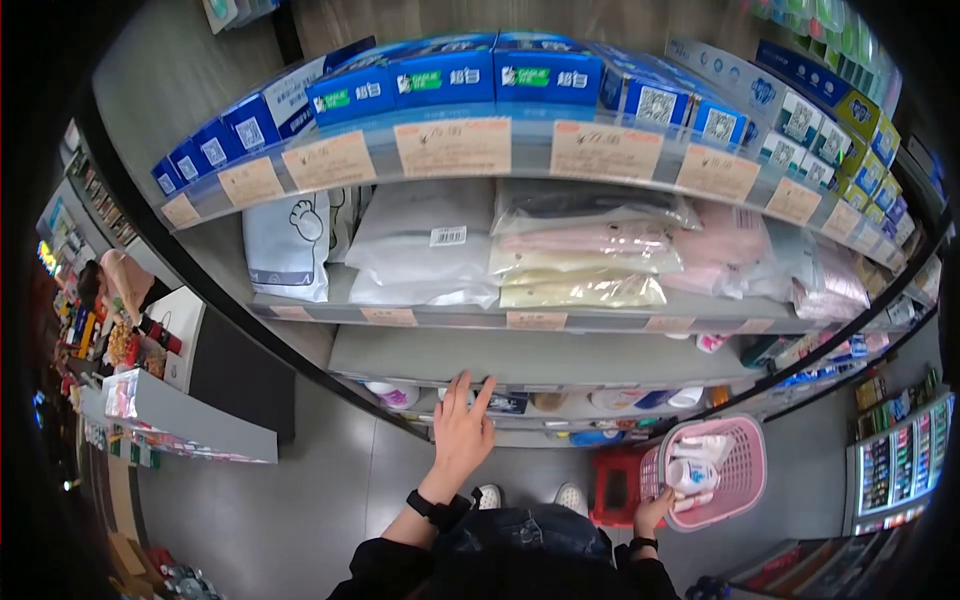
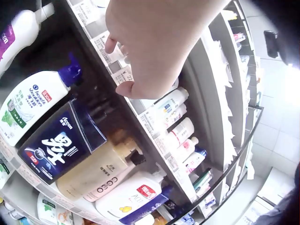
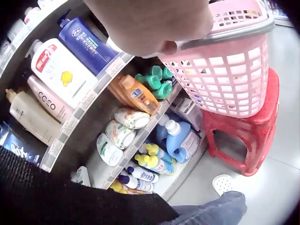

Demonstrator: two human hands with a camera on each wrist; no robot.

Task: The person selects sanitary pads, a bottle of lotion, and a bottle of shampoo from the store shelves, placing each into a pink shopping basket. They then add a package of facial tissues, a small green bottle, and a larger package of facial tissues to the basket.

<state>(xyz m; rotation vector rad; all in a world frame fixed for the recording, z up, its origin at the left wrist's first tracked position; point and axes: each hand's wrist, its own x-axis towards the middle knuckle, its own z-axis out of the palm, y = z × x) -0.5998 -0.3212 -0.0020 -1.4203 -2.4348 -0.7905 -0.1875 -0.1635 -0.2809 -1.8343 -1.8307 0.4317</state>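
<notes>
My left hand [image 1: 463,432] reaches over the front edge of a low grey shelf [image 1: 545,357], fingers spread and fairly straight, holding nothing. In the left wrist view this hand [image 2: 147,51] is beside the shelf's price-label strip [image 2: 123,77], with small bottles and tubes [image 2: 169,104] next to it. My right hand [image 1: 655,510] grips the near rim of a pink plastic basket [image 1: 752,470]. Inside the basket lie a white bottle [image 1: 690,476] and other white items. The right wrist view has this hand [image 3: 150,23] at the basket's grey-edged rim, its fingertips mostly hidden.
The basket stands on a red stool [image 3: 243,140] at the right. Higher shelves hold blue toothpaste boxes [image 1: 445,80] and bagged soft goods [image 1: 425,245]. Lower ones carry shampoo pump bottles [image 3: 63,75] and blue jugs [image 3: 185,145]. Another person [image 1: 130,285] bends at a counter on the left.
</notes>
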